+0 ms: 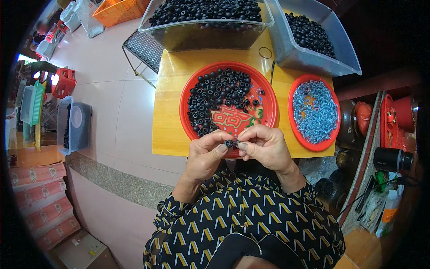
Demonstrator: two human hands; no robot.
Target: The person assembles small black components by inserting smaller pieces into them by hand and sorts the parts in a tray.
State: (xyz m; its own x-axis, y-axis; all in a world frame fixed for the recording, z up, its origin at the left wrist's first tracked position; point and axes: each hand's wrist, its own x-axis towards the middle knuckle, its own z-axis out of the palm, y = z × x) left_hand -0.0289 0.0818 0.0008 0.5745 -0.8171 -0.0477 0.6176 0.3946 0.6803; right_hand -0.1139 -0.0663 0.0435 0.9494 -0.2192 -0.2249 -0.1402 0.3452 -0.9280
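Note:
My two hands meet over the near rim of a round red tray (272,114) with a printed floor. Between thumb and forefinger, my left hand (204,158) pinches a small black hollow cap (229,143), its round opening showing. My right hand (271,150) is closed in a pinch right beside that cap; what its fingertips hold is too small to make out. Many similar black caps (210,96) lie in the tray, mostly at its left and far side. To the right, a smaller red tray (315,146) holds a layer of tiny bluish, glassy-looking pieces (316,117).
Two clear plastic bins, one at the back (206,36) and one at the back right (309,58), hold heaps of black caps. A thin ring (265,52) lies on the yellow table (168,112). A dark stool (143,49) stands beyond the left corner; a black cylinder (393,159) is far right.

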